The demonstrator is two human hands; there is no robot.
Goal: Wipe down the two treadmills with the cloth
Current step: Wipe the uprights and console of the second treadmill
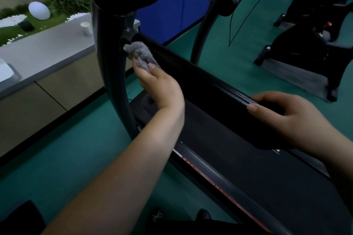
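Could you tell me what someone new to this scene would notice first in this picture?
The eye goes first to the left hand at centre, pressing a grey cloth against the far end of the treadmill's black handrail, where it meets the upright post. To the right, the right hand grips the same handrail nearer the camera. In the upper left, a white egg-shaped lamp stands out among green plants.

Green floor [80,158], grey counter [47,49] (white cup [86,28] on it).
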